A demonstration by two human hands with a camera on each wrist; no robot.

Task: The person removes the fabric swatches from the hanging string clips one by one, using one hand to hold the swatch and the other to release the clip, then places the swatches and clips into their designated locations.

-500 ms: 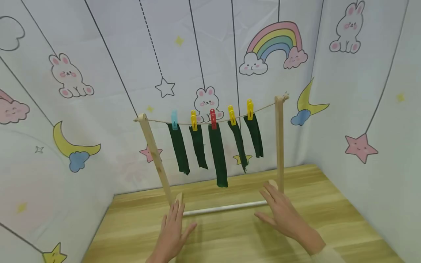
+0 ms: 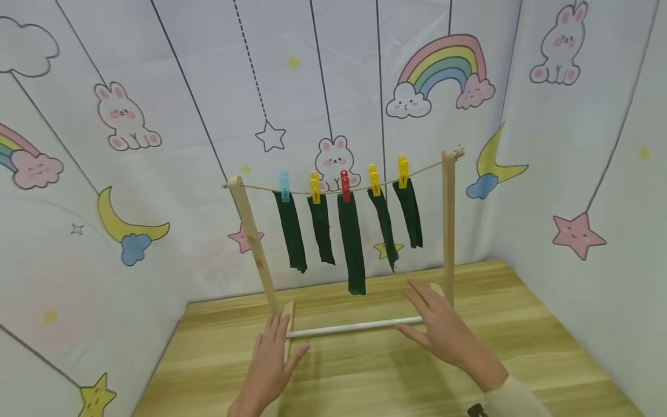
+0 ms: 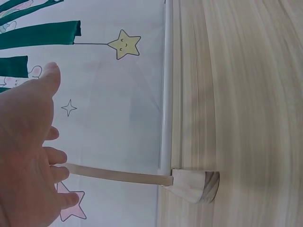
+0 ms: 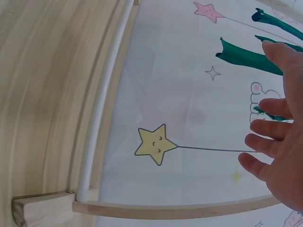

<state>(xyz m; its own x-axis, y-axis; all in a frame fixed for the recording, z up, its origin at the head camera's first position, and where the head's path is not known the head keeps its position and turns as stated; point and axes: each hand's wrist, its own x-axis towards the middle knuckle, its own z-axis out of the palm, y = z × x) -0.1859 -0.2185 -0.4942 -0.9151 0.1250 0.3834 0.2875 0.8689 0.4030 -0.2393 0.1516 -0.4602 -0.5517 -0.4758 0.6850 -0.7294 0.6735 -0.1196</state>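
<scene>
My left hand (image 2: 267,368), fingers straight, is just in front of the left foot (image 2: 289,318) of a wooden rack and overlaps it in the head view. Opposite it, my right hand (image 2: 447,335) has its fingers spread near the right post (image 2: 449,231) and holds nothing. A thin string (image 2: 259,187) runs between the right post and the left post (image 2: 253,243). Dark green strips (image 2: 352,246) hang from it in a row, held by a light blue clothespin (image 2: 284,188), a red clothespin (image 2: 345,186) and yellow clothespins (image 2: 374,182). A white rod (image 2: 351,328) joins the rack's base.
The rack stands on a wood-grain table (image 2: 359,376). Behind and beside it, a white cloth backdrop (image 2: 208,116) carries printed rabbits, stars, moons and a rainbow. A small dark object (image 2: 476,410) shows by the right sleeve at the lower edge.
The head view has turned slightly, so the rack sits a little farther right. My right hand has shifted left, away from the right post. More of the left foot shows beside my left hand.
</scene>
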